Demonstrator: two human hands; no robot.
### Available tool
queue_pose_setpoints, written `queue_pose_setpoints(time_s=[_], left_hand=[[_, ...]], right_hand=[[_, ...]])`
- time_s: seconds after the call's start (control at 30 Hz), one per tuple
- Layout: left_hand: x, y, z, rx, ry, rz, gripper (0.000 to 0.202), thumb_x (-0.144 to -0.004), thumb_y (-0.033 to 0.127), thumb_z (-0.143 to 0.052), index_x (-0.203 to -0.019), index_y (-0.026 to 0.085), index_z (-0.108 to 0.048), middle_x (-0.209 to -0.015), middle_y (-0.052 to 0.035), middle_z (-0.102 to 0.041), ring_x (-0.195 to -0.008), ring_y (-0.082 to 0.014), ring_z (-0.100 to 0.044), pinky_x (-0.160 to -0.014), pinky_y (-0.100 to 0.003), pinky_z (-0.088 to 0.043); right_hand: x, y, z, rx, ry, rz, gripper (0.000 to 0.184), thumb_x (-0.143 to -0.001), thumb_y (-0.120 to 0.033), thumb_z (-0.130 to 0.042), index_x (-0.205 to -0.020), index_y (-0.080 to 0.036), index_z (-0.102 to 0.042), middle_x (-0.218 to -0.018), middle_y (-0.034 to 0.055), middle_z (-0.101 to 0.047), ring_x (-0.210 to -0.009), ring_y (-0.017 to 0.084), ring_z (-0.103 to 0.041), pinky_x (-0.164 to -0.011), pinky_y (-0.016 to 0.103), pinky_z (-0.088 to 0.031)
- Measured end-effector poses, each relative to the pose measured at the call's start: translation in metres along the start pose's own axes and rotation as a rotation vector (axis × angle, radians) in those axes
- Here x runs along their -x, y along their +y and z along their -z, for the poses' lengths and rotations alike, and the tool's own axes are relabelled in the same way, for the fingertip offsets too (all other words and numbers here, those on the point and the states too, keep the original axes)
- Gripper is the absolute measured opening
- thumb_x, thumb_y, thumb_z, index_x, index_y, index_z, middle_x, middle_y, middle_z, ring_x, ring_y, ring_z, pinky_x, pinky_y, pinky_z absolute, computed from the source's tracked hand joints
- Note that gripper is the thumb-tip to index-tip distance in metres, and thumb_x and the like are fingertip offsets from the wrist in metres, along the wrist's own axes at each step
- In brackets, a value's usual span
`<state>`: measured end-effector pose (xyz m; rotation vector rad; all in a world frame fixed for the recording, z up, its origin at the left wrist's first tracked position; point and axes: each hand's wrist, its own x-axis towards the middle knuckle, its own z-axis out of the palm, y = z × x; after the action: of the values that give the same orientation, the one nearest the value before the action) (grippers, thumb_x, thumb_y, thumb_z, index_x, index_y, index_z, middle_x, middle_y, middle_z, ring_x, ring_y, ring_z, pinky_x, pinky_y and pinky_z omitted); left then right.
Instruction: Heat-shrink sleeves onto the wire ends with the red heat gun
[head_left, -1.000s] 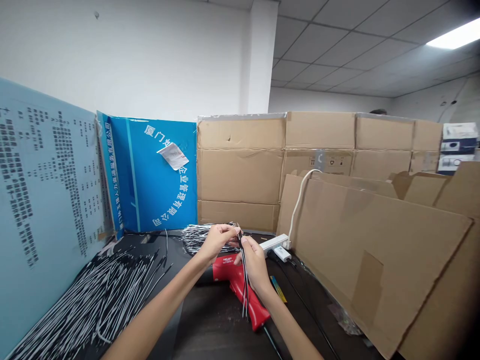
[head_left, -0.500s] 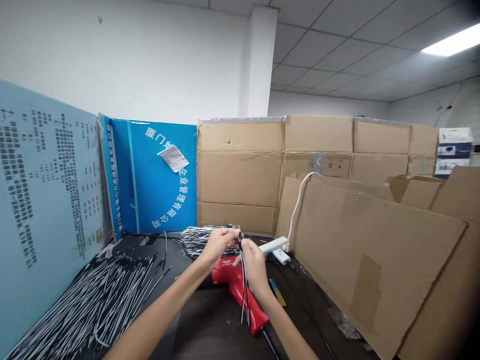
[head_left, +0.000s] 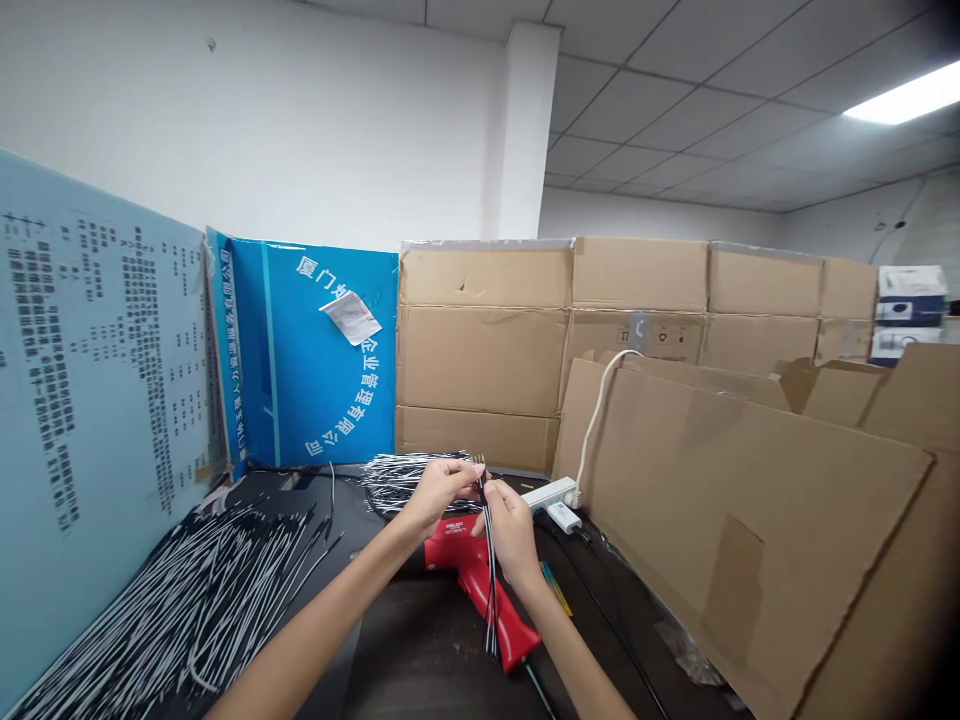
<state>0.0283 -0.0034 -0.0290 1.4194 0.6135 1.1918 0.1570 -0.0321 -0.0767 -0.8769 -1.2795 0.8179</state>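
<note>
My left hand (head_left: pixel 436 492) and my right hand (head_left: pixel 510 525) meet above the dark table (head_left: pixel 420 650), both pinching the top ends of a small bunch of thin black-and-white wires (head_left: pixel 490 570). The wires hang down from my fingers in front of a red heat gun (head_left: pixel 480 585) lying on the table. Just behind my hands lies a heap of the same wires (head_left: pixel 397 475). A large spread of wires (head_left: pixel 187 610) covers the table at the left.
A white power strip (head_left: pixel 553 492) with a white cable sits right of my hands. Leaning cardboard sheets (head_left: pixel 750 520) wall the right side, stacked cardboard boxes (head_left: pixel 525 340) the back. Blue printed boards (head_left: pixel 315 360) stand at the left.
My hands and the bunch of wires stay nearly in place, fingers shifting slightly at the wire tops. The view has tilted a little.
</note>
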Motion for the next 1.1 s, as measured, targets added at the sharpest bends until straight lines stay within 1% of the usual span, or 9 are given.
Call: queue_pose_setpoints(time_s=[0.2, 0.37, 0.43, 0.5, 0.6, 0.73, 0.87, 1.0, 1.1], left_hand=[[-0.001, -0.002, -0.001, 0.089, -0.006, 0.033, 0.034, -0.078, 0.044, -0.079, -0.086, 0.011, -0.078, -0.081, -0.01, -0.072, -0.074, -0.0171, -0.065, -0.072, -0.028, -0.052], [0.001, -0.002, -0.004, 0.109, -0.001, 0.03, 0.037, -0.077, 0.045, -0.079, -0.084, 0.009, -0.077, -0.076, -0.0092, -0.07, -0.067, -0.015, -0.063, -0.065, -0.026, -0.05], [0.001, -0.003, -0.006, 0.108, 0.012, 0.02, 0.038, -0.075, 0.046, -0.08, -0.083, 0.009, -0.077, -0.077, -0.009, -0.071, -0.065, -0.0143, -0.062, -0.063, -0.025, -0.049], [0.001, -0.006, -0.008, 0.101, 0.044, 0.003, 0.038, -0.074, 0.047, -0.081, -0.082, 0.01, -0.077, -0.079, -0.0091, -0.071, -0.066, -0.0145, -0.062, -0.063, -0.025, -0.049], [0.001, -0.009, -0.011, 0.097, 0.095, 0.006, 0.037, -0.075, 0.046, -0.08, -0.083, 0.01, -0.077, -0.081, -0.0086, -0.071, -0.068, -0.0147, -0.062, -0.058, -0.023, -0.048], [0.003, -0.01, -0.013, 0.109, 0.115, 0.052, 0.036, -0.075, 0.046, -0.08, -0.086, 0.011, -0.077, -0.08, -0.0069, -0.07, -0.065, -0.013, -0.06, -0.049, -0.019, -0.043], [0.005, -0.009, -0.013, 0.119, 0.124, 0.105, 0.036, -0.077, 0.047, -0.078, -0.088, 0.013, -0.076, -0.078, -0.0059, -0.07, -0.063, -0.0124, -0.06, -0.053, -0.02, -0.046], [0.002, -0.011, -0.012, 0.087, 0.113, -0.008, 0.034, -0.078, 0.045, -0.078, -0.086, 0.012, -0.077, -0.082, -0.0079, -0.071, -0.07, -0.0146, -0.062, -0.063, -0.024, -0.048], [0.0, -0.01, -0.011, -0.025, 0.107, -0.108, 0.034, -0.079, 0.046, -0.076, -0.081, 0.012, -0.077, -0.076, -0.0063, -0.07, -0.068, -0.0145, -0.059, -0.066, -0.025, -0.046]], right_hand=[[-0.003, 0.002, 0.003, -0.048, -0.04, -0.023, 0.037, -0.095, -0.053, -0.05, -0.085, -0.02, -0.064, -0.047, -0.002, -0.061, -0.042, 0.018, -0.053, -0.051, 0.027, -0.041], [-0.004, 0.004, 0.005, -0.063, -0.041, -0.034, 0.034, -0.095, -0.05, -0.051, -0.082, -0.021, -0.065, -0.048, -0.001, -0.061, -0.048, 0.02, -0.057, -0.055, 0.029, -0.046], [-0.004, 0.003, 0.004, -0.093, -0.032, -0.048, 0.034, -0.093, -0.05, -0.053, -0.083, -0.02, -0.065, -0.057, 0.0013, -0.066, -0.051, 0.021, -0.06, -0.055, 0.03, -0.048], [-0.004, 0.001, 0.003, -0.129, -0.02, -0.062, 0.034, -0.091, -0.051, -0.055, -0.088, -0.02, -0.066, -0.073, 0.0046, -0.072, -0.054, 0.021, -0.063, -0.054, 0.031, -0.05], [-0.003, 0.0, 0.001, -0.165, 0.008, -0.072, 0.035, -0.089, -0.053, -0.057, -0.093, -0.019, -0.067, -0.091, 0.0069, -0.075, -0.059, 0.021, -0.067, -0.051, 0.03, -0.051], [-0.001, -0.001, -0.001, -0.182, 0.025, -0.068, 0.035, -0.091, -0.053, -0.057, -0.092, -0.02, -0.068, -0.091, 0.0054, -0.075, -0.062, 0.022, -0.068, -0.053, 0.029, -0.051], [0.0, -0.001, -0.001, -0.168, 0.025, -0.061, 0.037, -0.092, -0.054, -0.055, -0.093, -0.02, -0.068, -0.09, 0.0063, -0.074, -0.066, 0.023, -0.068, -0.053, 0.03, -0.051], [0.0, -0.008, 0.003, -0.021, 0.006, 0.043, 0.038, -0.094, -0.051, -0.051, -0.085, -0.019, -0.069, -0.086, 0.0057, -0.073, -0.076, 0.024, -0.067, -0.065, 0.031, -0.052], [-0.002, -0.015, 0.01, 0.099, 0.057, 0.144, 0.035, -0.095, -0.048, -0.053, -0.084, -0.019, -0.07, -0.084, 0.005, -0.073, -0.08, 0.023, -0.066, -0.075, 0.032, -0.05]])
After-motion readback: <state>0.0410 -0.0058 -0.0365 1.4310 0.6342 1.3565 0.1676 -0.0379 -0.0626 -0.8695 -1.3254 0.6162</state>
